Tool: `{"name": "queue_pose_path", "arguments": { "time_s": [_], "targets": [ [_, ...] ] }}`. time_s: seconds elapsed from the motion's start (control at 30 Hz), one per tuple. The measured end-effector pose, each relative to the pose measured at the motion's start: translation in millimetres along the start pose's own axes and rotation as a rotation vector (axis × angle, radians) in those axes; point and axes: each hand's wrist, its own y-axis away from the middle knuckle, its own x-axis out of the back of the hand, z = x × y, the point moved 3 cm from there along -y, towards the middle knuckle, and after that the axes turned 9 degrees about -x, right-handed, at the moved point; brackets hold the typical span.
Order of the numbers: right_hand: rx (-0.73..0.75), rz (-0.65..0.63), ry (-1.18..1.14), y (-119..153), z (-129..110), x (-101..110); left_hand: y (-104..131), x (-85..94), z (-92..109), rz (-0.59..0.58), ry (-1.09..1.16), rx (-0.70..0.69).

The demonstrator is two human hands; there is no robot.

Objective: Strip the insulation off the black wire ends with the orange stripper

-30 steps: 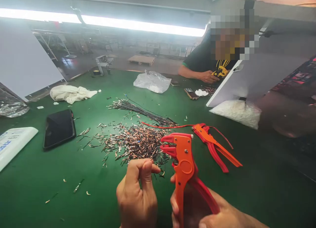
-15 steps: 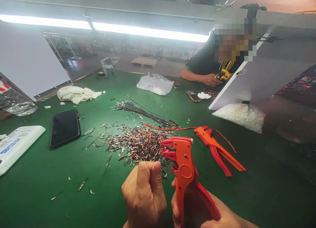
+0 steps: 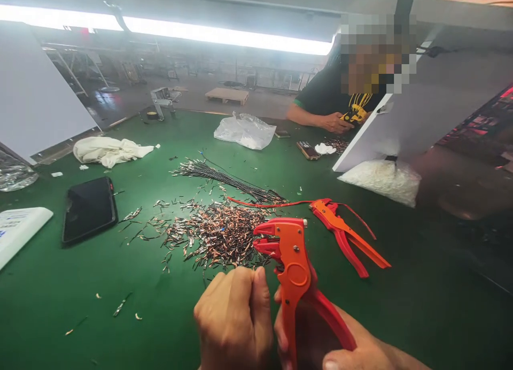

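My right hand [image 3: 356,346] is wrapped round the handles of an orange and red wire stripper [image 3: 297,274], whose jaws point left and stand apart. Just left of the tool, my left hand [image 3: 236,316] is closed with thumb against the curled forefinger; whatever it pinches is hidden or too thin to make out. Behind the jaws lies a heap of short cut wire ends [image 3: 224,231], black with copper and silvery tips. Farther back rests a bundle of long black wires [image 3: 232,183]. A second wire stripper [image 3: 344,233] lies on the right with a red strip [image 3: 272,205] by its head.
On the green tabletop [image 3: 160,316], a black phone [image 3: 90,208] and a white case [image 3: 20,228] lie left. A white cloth [image 3: 110,151] and clear plastic bag [image 3: 245,132] are behind. Across the table a co-worker's hand [image 3: 336,123] holds a tool beside a white panel [image 3: 404,102].
The view has shifted slightly, so most things sit a little farther left. My left hand stays closed beside the wire stripper, and my right hand keeps its grip on the handles.
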Motion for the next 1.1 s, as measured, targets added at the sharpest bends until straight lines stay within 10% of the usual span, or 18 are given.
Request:
{"name": "queue_pose_path", "arguments": {
  "time_s": [0.7,1.1],
  "targets": [
    [0.062,0.202,0.021,16,-17,-14,-17,8.2,10,-0.047,0.227,0.508],
    [0.15,0.045,0.032,-6,13,3,-16,-7.9,23,-0.127,0.234,0.523]
  ]
}}
